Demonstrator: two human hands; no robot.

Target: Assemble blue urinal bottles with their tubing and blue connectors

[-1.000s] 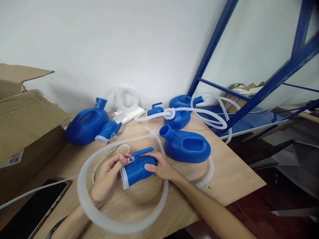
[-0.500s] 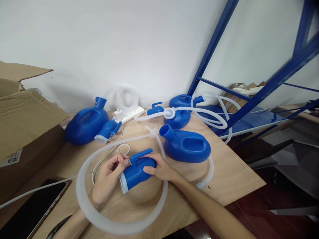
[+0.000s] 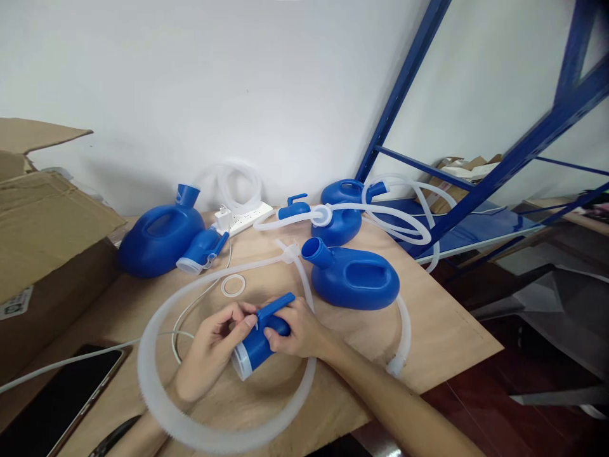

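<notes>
A blue plastic urinal cup with a straight handle and a white lid is held tilted just above the table, its lid end toward the lower left. My right hand is wrapped round its body from the right, thumb on the near side. At the base of the handle, my left hand is closed, thumb and index finger pinching where a small clear piece shows; the fingertips hide most of it. A translucent hose loops around both hands. Beyond them lies a white ring.
An uncapped blue urinal bottle lies at right; another bottle and lidded cup are at left. A power strip, more bottles and hoses line the back. A carton and phone are left, blue shelving right.
The cup has tilted more steeply and come slightly lower, its handle now pointing further up to the right. Both hands keep their hold, and the view has shifted slightly.
</notes>
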